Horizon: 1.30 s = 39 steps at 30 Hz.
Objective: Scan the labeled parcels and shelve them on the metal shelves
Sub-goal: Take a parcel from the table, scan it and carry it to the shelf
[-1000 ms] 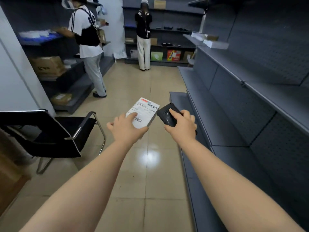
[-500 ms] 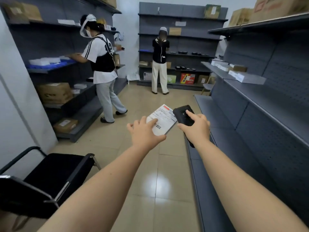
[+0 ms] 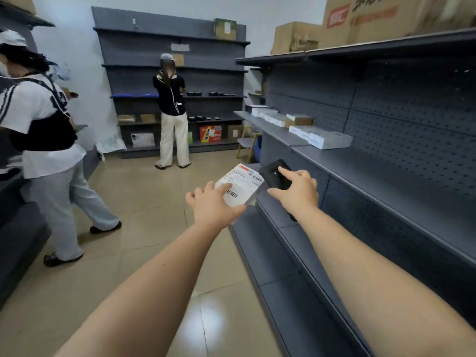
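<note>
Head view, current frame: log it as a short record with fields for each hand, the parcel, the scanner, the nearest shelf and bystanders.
left hand: left hand holds the parcel, thumb on its label
right hand: right hand grips the scanner, index finger on top
parcel: white, label up, barcodes visible, held in the air
scanner: black, right beside the parcel
nearest shelf: grey metal shelf on the right, white boxes farther along
bystanders: two people facing other shelves

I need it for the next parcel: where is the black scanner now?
The black scanner is centre-right in the head view, held in the right hand, beside the labeled parcel in the left hand.
</note>
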Tool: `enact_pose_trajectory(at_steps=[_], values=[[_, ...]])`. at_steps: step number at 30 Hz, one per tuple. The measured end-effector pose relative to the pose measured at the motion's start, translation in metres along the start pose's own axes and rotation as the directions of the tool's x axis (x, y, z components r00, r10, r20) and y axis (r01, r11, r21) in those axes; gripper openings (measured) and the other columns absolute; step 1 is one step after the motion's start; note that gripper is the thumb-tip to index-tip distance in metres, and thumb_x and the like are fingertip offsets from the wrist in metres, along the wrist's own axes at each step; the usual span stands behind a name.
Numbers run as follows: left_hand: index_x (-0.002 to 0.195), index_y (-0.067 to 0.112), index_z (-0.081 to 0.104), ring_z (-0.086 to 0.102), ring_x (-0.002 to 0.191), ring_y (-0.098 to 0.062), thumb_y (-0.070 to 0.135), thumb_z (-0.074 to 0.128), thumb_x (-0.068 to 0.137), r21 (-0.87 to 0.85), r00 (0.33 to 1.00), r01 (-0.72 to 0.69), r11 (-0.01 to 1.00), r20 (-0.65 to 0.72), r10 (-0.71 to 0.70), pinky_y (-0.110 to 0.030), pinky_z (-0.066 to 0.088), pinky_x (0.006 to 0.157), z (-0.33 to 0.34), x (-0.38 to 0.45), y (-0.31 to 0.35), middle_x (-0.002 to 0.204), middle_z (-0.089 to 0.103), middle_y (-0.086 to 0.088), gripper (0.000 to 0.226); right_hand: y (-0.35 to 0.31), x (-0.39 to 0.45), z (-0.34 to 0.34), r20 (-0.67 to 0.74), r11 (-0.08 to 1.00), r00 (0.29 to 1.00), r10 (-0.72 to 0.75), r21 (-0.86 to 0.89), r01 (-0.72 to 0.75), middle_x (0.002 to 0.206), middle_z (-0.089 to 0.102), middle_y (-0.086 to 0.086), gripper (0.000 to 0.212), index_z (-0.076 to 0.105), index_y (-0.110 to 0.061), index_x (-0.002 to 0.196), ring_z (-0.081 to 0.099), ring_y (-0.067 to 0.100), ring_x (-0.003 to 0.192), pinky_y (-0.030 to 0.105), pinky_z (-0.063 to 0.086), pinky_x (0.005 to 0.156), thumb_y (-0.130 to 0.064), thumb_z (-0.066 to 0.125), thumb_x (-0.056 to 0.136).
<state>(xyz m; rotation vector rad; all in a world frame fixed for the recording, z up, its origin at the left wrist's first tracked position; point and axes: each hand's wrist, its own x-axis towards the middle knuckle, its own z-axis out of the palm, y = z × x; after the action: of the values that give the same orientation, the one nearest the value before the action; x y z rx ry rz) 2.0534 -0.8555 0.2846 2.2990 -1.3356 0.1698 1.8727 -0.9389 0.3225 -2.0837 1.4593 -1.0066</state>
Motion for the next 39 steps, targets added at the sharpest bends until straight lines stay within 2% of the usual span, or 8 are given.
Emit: enact_pose_trajectory(at_steps=[12,20,26,30,32,36,37,39], values=[[0.134,0.048,0.054,0.050,0.117,-0.028,0.084,0.051,0.068,-0.154,0.954,-0.294,0.943,0.008,0.299,-0.047,0.022,0.105,0.087,0.249,0.179,0.131,0.058,0.005,0.075,0.079,0.247,-0.039,-0.247,0.981,0.964,0.096,-0.140,-0.134,0.135,0.043,0.000,0.064,0.050,-0.042,0.139,0.034,0.027,0.126,0.045,0.032,0.103,-0.043,0.075,0.080],[0.128,0.042,0.061,0.051,0.115,-0.031,0.077,0.053,0.070,-0.343,0.811,-0.497,0.797,0.141,0.567,-0.050,0.020,0.107,0.164,0.305,0.311,0.109,0.069,0.002,0.068,0.147,0.331,-0.079,-0.481,0.926,0.835,0.268,-0.111,-0.361,0.139,0.043,0.006,0.068,0.047,-0.040,0.141,0.033,0.031,0.129,0.051,0.037,0.105,-0.039,0.074,0.079],[0.095,0.033,0.067,0.047,0.114,-0.033,0.069,0.054,0.074,-0.410,0.719,-0.534,0.740,0.240,0.652,-0.046,0.017,0.095,0.220,0.338,0.361,0.095,0.065,0.001,0.043,0.184,0.348,-0.080,-0.598,0.848,0.707,0.378,-0.083,-0.524,0.144,0.039,0.007,0.069,0.043,-0.040,0.144,0.031,0.031,0.133,0.045,0.034,0.110,-0.041,0.074,0.082],[0.131,0.030,0.058,0.044,0.123,-0.033,0.081,0.048,0.075,-0.345,0.591,-0.665,0.663,0.300,0.749,-0.048,0.018,0.100,0.227,0.354,0.360,0.122,0.061,-0.008,0.077,0.194,0.357,-0.071,-0.643,0.810,0.653,0.401,-0.084,-0.580,0.147,0.037,0.007,0.069,0.043,-0.038,0.145,0.028,0.031,0.135,0.041,0.030,0.109,-0.041,0.074,0.083],[0.142,0.029,0.050,0.037,0.132,-0.035,0.092,0.035,0.073,-0.260,0.497,-0.789,0.556,0.262,0.828,-0.054,0.011,0.103,0.223,0.361,0.354,0.140,0.051,-0.013,0.095,0.196,0.362,-0.065,-0.665,0.787,0.624,0.410,-0.087,-0.610,0.145,0.038,0.008,0.068,0.043,-0.038,0.144,0.029,0.031,0.134,0.044,0.032,0.110,-0.041,0.074,0.083],[0.153,0.042,0.030,0.012,0.147,-0.034,0.087,0.045,0.077,-0.231,0.107,-0.962,0.144,0.167,0.980,-0.064,-0.009,0.111,0.233,0.390,0.348,0.162,0.027,0.001,0.089,0.197,0.367,-0.055,-0.697,0.764,0.567,0.440,-0.042,-0.644,0.145,0.038,0.009,0.067,0.045,-0.039,0.143,0.030,0.032,0.133,0.044,0.033,0.109,-0.039,0.073,0.082],[0.153,0.042,0.028,0.012,0.148,-0.033,0.083,0.049,0.079,-0.237,0.058,-0.967,0.095,0.158,0.986,-0.063,-0.013,0.111,0.239,0.397,0.347,0.161,0.029,0.004,0.088,0.196,0.366,-0.053,-0.703,0.758,0.556,0.444,-0.037,-0.652,0.146,0.037,0.008,0.067,0.045,-0.038,0.143,0.029,0.032,0.134,0.044,0.032,0.110,-0.040,0.074,0.082],[0.155,0.039,0.026,0.013,0.149,-0.032,0.081,0.049,0.081,-0.224,0.060,-0.970,0.089,0.135,0.989,-0.061,-0.019,0.110,0.249,0.406,0.347,0.159,0.033,0.003,0.088,0.194,0.365,-0.051,-0.721,0.743,0.534,0.442,-0.041,-0.669,0.148,0.036,0.009,0.068,0.046,-0.038,0.143,0.028,0.032,0.136,0.044,0.031,0.110,-0.041,0.075,0.081]])
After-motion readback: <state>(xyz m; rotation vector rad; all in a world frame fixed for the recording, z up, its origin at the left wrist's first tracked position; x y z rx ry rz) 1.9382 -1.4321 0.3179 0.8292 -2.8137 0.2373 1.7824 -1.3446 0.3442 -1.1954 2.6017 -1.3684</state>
